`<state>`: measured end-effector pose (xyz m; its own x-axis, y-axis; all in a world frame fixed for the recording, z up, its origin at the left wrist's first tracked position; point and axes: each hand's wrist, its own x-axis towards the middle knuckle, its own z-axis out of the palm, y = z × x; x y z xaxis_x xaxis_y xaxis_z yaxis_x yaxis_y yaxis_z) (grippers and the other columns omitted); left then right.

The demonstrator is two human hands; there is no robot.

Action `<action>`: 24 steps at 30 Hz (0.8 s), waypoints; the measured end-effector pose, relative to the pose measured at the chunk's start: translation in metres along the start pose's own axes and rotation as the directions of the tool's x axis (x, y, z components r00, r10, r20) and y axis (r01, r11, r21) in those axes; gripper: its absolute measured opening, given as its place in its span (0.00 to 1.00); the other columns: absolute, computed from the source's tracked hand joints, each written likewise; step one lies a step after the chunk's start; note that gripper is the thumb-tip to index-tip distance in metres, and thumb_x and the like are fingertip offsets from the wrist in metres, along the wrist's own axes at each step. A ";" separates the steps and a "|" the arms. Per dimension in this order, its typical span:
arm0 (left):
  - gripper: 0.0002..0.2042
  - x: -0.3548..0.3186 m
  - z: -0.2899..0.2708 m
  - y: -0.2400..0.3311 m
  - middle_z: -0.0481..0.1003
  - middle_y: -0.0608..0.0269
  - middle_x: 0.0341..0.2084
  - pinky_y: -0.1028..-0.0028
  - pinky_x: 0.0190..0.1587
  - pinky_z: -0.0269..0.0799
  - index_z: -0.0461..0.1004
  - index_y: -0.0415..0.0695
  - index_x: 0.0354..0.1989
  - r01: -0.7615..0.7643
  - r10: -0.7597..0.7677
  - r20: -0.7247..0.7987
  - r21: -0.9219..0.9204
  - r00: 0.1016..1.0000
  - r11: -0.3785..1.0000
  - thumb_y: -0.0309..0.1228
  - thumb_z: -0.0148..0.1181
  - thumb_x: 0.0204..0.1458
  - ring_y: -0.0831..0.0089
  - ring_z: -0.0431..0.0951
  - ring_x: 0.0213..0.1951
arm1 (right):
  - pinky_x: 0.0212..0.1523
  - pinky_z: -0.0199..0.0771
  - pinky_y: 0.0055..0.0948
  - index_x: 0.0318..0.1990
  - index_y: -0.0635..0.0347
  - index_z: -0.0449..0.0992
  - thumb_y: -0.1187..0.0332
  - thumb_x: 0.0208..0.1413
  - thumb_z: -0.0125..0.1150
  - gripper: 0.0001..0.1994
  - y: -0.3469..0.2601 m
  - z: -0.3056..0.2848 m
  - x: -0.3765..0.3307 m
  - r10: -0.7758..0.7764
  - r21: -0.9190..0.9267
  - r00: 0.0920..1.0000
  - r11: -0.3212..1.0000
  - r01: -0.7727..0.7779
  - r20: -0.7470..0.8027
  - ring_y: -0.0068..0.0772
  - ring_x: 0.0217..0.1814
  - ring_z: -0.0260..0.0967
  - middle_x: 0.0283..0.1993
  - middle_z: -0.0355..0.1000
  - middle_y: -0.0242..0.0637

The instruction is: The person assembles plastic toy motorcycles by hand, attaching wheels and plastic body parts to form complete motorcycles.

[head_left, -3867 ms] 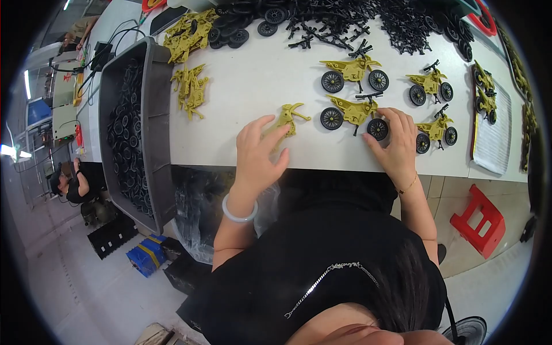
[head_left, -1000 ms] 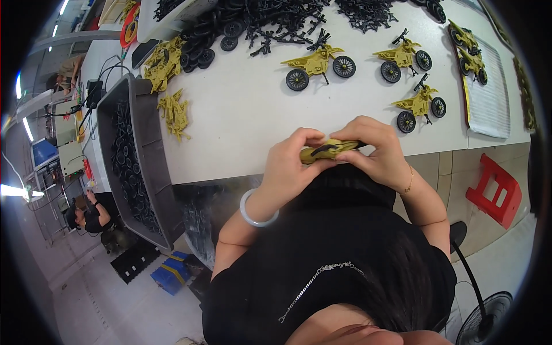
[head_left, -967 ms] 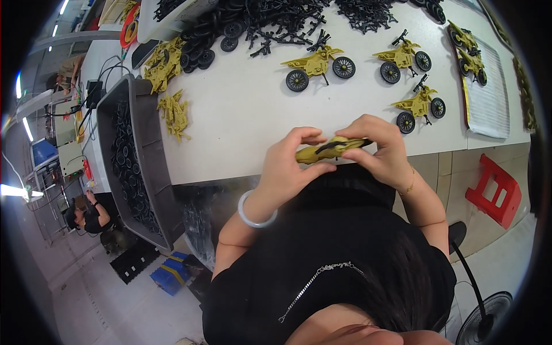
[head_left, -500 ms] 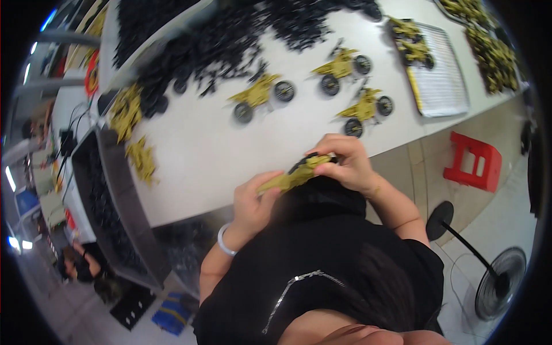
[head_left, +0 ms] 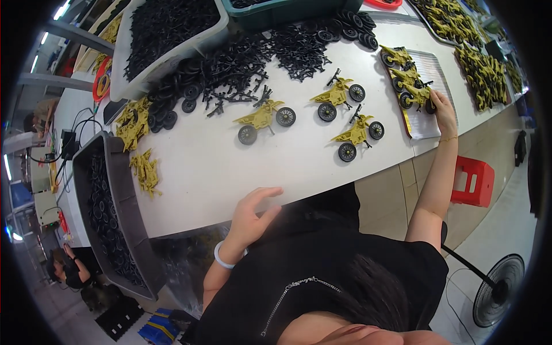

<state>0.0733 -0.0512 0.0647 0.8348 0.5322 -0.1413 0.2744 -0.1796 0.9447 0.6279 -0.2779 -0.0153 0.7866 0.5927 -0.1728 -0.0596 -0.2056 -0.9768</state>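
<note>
My right hand (head_left: pixel 445 115) reaches to the far right, its fingers closed on the wheel end of a yellow toy motorcycle (head_left: pixel 418 95) with black wheels. That toy lies at the near end of a row of similar ones on a shallow tray (head_left: pixel 440 72). Over the table's front edge, my left hand (head_left: pixel 250 216) is open and holds nothing, thumb and fingers apart. Beyond it on the white table stand three more toy motorcycles: one in the middle (head_left: pixel 257 118), one farther right (head_left: pixel 339 98) and one nearer (head_left: pixel 357 134).
Black handlebar-like parts (head_left: pixel 241 63) and black wheels (head_left: pixel 188 92) are heaped at the back. Yellow bodies (head_left: pixel 145 171) lie at the left, beside a grey bin (head_left: pixel 123 201) of black parts. Many yellow pieces (head_left: pixel 482 75) sit far right. A red stool (head_left: pixel 474 181) and fan (head_left: pixel 499 290) stand right.
The yellow toy was held in both hands before my body. My right hand has carried it right to the tray; my left hand has let go and opened. The view has shifted slightly.
</note>
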 end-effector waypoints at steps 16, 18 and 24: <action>0.14 0.001 0.004 0.001 0.76 0.54 0.41 0.69 0.50 0.69 0.75 0.39 0.44 -0.002 0.002 0.011 0.038 1.000 0.999 0.25 0.61 0.47 0.59 0.76 0.45 | 0.47 0.67 0.19 0.54 0.66 0.70 0.72 0.52 0.63 0.21 -0.035 0.035 0.047 0.046 -0.384 0.995 0.923 -0.009 0.089 0.22 0.46 0.69 0.45 0.73 0.35; 0.14 0.000 0.004 0.000 0.76 0.54 0.41 0.69 0.49 0.69 0.75 0.39 0.44 0.004 -0.004 0.008 0.048 1.000 0.999 0.25 0.61 0.47 0.59 0.76 0.45 | 0.47 0.68 0.20 0.54 0.67 0.70 0.73 0.53 0.62 0.20 -0.024 0.030 0.045 0.031 -0.288 0.996 0.958 -0.005 0.085 0.22 0.46 0.69 0.45 0.73 0.35; 0.14 -0.001 0.003 -0.002 0.76 0.53 0.41 0.69 0.50 0.68 0.75 0.39 0.44 0.030 -0.031 0.009 0.057 0.999 0.998 0.25 0.61 0.47 0.58 0.76 0.45 | 0.48 0.70 0.20 0.54 0.68 0.70 0.76 0.56 0.57 0.17 -0.029 0.042 0.036 -0.015 -0.020 0.998 1.000 0.016 0.062 0.21 0.44 0.70 0.45 0.73 0.34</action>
<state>0.0731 -0.0536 0.0625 0.8300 0.5303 -0.1726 0.3260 -0.2102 0.9217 0.6328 -0.2179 0.0016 0.7479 0.6427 -0.1659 -0.0345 -0.2120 -0.9767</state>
